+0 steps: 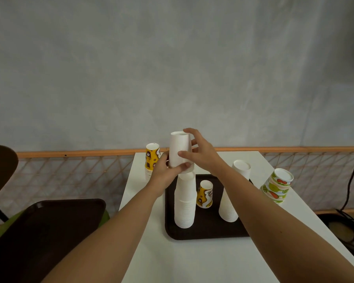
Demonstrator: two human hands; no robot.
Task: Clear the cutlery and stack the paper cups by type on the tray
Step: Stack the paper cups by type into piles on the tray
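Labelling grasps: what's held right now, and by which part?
An upside-down white cup, over the tall white stack: left hand grips its lower rim end, right hand wraps its side wall.

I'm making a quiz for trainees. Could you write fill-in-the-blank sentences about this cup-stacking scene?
1. The held cup, gripped by the left hand and right hand, is ___.
2. Between the left white stack and right white stack on the tray stands a ___ patterned cup.
3. The fruit-print stack stands on the table, on the tray's ___ side.
Missing words: white; yellow; right.
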